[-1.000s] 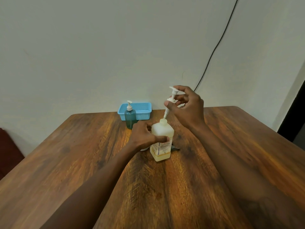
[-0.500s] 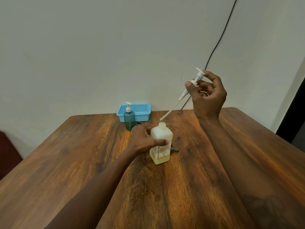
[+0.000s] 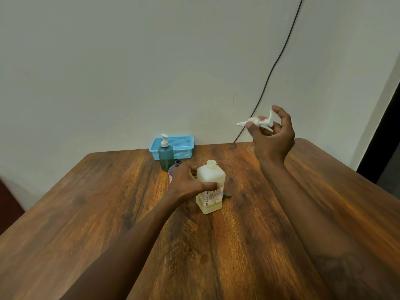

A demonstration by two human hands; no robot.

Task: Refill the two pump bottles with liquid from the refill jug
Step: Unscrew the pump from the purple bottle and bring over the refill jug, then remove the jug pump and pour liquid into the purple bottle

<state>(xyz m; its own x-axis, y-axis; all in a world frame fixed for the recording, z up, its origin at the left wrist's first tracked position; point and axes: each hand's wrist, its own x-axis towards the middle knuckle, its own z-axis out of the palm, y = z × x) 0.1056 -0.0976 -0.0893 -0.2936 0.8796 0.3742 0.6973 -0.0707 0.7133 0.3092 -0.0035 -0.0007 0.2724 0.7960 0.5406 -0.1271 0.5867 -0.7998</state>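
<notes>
A square cream bottle [image 3: 213,174] stands upright mid-table, its neck open and a little yellowish liquid at the bottom. My left hand [image 3: 190,182] grips its side, thumb across the label. My right hand [image 3: 271,135] is raised to the right above the table and pinches the white pump head [image 3: 258,121], which lies roughly level with its tube pointing left. A teal pump bottle [image 3: 165,158] with a white pump stands behind. A purple-necked container [image 3: 177,164] shows just behind my left hand, mostly hidden.
A light blue plastic basket [image 3: 180,148] sits at the table's far edge against the wall. A black cable [image 3: 272,70] runs down the wall to the table. A small dark green piece [image 3: 227,195] lies by the cream bottle's base. The wooden table [image 3: 108,213] spreads wide.
My right hand pulled the pump and its tube fully out of the cream bottle, carried it up and to the right, then tipped it toward level. My left hand stayed on the bottle.
</notes>
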